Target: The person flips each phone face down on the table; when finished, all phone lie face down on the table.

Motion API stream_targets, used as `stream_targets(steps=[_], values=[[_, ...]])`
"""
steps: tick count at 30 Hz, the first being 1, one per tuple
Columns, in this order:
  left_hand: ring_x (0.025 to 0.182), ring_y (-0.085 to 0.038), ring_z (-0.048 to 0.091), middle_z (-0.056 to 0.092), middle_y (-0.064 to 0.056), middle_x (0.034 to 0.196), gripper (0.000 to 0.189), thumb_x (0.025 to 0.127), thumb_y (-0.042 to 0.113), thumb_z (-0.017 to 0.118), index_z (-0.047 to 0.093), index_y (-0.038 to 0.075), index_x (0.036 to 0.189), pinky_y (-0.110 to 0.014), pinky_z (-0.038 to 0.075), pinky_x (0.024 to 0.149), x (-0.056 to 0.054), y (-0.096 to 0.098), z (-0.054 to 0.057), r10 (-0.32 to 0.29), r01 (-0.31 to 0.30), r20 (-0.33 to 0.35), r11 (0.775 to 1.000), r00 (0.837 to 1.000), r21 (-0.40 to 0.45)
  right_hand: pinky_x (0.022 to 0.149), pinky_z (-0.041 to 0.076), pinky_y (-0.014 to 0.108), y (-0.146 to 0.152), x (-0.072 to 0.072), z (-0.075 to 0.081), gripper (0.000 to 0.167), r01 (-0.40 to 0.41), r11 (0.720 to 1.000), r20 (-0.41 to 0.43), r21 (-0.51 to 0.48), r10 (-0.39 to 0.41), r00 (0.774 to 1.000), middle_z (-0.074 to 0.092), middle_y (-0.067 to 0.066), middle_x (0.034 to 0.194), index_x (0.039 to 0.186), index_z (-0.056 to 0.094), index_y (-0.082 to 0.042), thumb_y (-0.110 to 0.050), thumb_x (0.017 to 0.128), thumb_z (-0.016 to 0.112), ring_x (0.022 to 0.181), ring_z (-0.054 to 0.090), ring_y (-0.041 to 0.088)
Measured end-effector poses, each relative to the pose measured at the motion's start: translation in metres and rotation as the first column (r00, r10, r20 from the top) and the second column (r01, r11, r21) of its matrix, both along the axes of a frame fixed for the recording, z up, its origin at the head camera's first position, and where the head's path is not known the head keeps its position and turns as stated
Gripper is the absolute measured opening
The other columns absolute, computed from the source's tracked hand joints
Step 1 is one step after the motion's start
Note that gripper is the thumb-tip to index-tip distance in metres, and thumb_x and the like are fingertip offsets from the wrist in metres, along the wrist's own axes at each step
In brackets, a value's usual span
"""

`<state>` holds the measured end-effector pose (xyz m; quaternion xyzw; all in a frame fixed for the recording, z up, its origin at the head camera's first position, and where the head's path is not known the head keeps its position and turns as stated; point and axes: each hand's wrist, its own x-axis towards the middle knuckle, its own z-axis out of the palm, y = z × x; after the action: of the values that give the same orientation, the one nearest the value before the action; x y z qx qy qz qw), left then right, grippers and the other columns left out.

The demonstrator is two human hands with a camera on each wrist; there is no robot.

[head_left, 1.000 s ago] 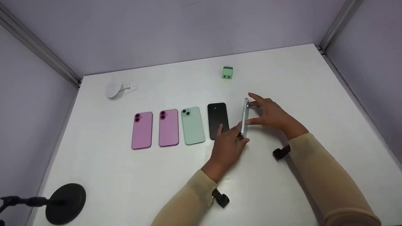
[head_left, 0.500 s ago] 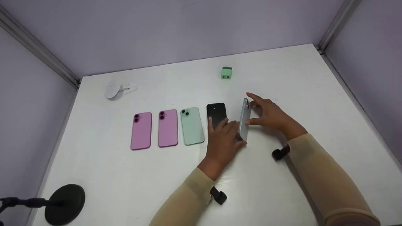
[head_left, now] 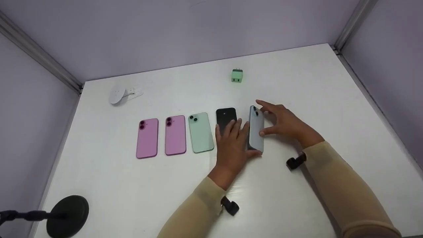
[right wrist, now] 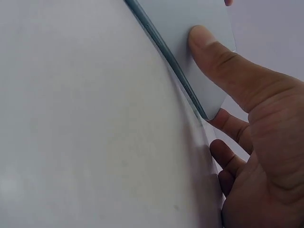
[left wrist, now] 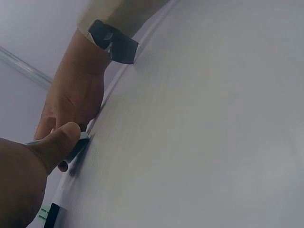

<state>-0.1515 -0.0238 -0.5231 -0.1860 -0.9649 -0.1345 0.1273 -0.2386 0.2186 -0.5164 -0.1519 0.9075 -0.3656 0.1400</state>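
A light blue smartphone (head_left: pixel 256 130) stands tilted on its long edge, its two-lens camera back turned toward me. My right hand (head_left: pixel 287 124) holds it from the right, thumb (right wrist: pixel 209 45) on the back and fingers around the upper end. At the lower end, my left hand (head_left: pixel 231 148) grips it between thumb (left wrist: pixel 61 140) and fingers, the other fingers reaching over a black smartphone (head_left: pixel 226 115) and covering its lower part. To the left, a light green smartphone (head_left: pixel 201 133) and two pink smartphones (head_left: pixel 147 138) (head_left: pixel 175 135) lie in a row, backs up.
Behind the row, a green two-port charger plug (head_left: pixel 237 76) sits on the white table (head_left: pixel 132 195). A white disc with a small stand (head_left: pixel 117 96) is at the back left. A black round base on an arm (head_left: pixel 67 216) is at the front left. Walls enclose the back and sides.
The light blue smartphone has turned from edge-on, so more of its back now faces me. My left hand has shifted slightly left, its fingers spreading over the black smartphone.
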Motion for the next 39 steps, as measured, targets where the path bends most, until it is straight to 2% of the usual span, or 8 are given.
stream_targets(steps=[4, 9, 15, 19, 24, 33, 39], values=[[0.157, -0.029, 0.045, 0.053, -0.005, 0.168, 0.101, 0.075, 0.076, 0.085, 0.060, 0.025, 0.158, -0.070, 0.028, 0.129, 0.000, 0.001, -0.001, -0.001, 0.000, 0.029, 1.000, 1.000, 0.011, 0.132, 0.024, 0.067, 0.000, 0.000, 0.000, 0.114, -0.010, 1.000, 0.004, -0.004, 0.010, 1.000, 0.053, 0.013, 0.162, 0.174, 0.027, -0.041, -0.038, 0.084, 0.097, 0.157, 0.037, 0.038], [0.157, -0.030, 0.045, 0.054, -0.008, 0.167, 0.101, 0.074, 0.076, 0.085, 0.063, 0.022, 0.156, -0.070, 0.027, 0.129, 0.001, 0.002, -0.001, 0.001, -0.003, 0.034, 0.999, 0.999, 0.039, 0.131, 0.026, 0.066, 0.001, 0.000, 0.000, 0.116, -0.023, 1.000, 0.011, 0.003, 0.023, 1.000, 0.053, 0.011, 0.163, 0.173, 0.026, -0.044, -0.034, 0.083, 0.098, 0.156, 0.039, 0.037], [0.156, -0.027, 0.047, 0.056, -0.005, 0.166, 0.101, 0.079, 0.075, 0.083, 0.061, 0.015, 0.157, -0.069, 0.025, 0.131, 0.003, 0.002, 0.001, -0.037, 0.033, 0.046, 0.996, 0.998, 0.085, 0.131, 0.027, 0.067, 0.008, 0.002, 0.002, 0.122, -0.077, 0.997, 0.043, 0.029, 0.076, 0.996, 0.046, 0.010, 0.169, 0.173, 0.028, -0.044, -0.028, 0.077, 0.102, 0.157, 0.037, 0.037], [0.156, -0.026, 0.047, 0.053, -0.004, 0.168, 0.098, 0.080, 0.073, 0.084, 0.063, 0.013, 0.154, -0.067, 0.025, 0.132, 0.003, 0.002, 0.000, -0.054, 0.051, 0.040, 0.995, 0.998, 0.086, 0.131, 0.026, 0.068, 0.010, 0.004, 0.005, 0.121, -0.110, 0.992, 0.052, 0.060, 0.107, 0.993, 0.039, 0.011, 0.174, 0.173, 0.027, -0.043, -0.024, 0.079, 0.101, 0.161, 0.032, 0.039], [0.155, -0.028, 0.048, 0.054, -0.007, 0.166, 0.093, 0.079, 0.069, 0.089, 0.066, 0.011, 0.148, -0.066, 0.025, 0.132, 0.002, 0.002, -0.002, -0.057, 0.050, 0.048, 0.990, 0.997, 0.132, 0.131, 0.025, 0.067, 0.009, 0.004, 0.008, 0.119, -0.104, 0.993, 0.041, 0.062, 0.102, 0.994, 0.045, 0.011, 0.170, 0.174, 0.027, -0.041, -0.021, 0.081, 0.099, 0.160, 0.034, 0.039], [0.153, -0.028, 0.051, 0.057, -0.008, 0.163, 0.090, 0.078, 0.064, 0.092, 0.066, 0.009, 0.145, -0.066, 0.026, 0.132, 0.003, 0.002, -0.003, -0.062, 0.052, 0.056, 0.985, 0.997, 0.163, 0.132, 0.026, 0.064, 0.010, 0.002, 0.004, 0.119, -0.103, 0.994, 0.024, 0.047, 0.102, 0.995, 0.051, 0.010, 0.165, 0.174, 0.027, -0.037, -0.023, 0.081, 0.099, 0.156, 0.039, 0.036], [0.155, -0.028, 0.049, 0.057, -0.008, 0.163, 0.089, 0.081, 0.065, 0.089, 0.065, 0.010, 0.146, -0.066, 0.024, 0.133, 0.002, 0.006, -0.003, -0.032, 0.023, 0.077, 0.993, 0.996, 0.119, 0.130, 0.030, 0.065, 0.010, -0.001, 0.006, 0.117, -0.087, 0.993, 0.031, 0.078, 0.085, 0.996, 0.052, 0.012, 0.165, 0.173, 0.029, -0.041, -0.022, 0.081, 0.099, 0.155, 0.041, 0.038]])
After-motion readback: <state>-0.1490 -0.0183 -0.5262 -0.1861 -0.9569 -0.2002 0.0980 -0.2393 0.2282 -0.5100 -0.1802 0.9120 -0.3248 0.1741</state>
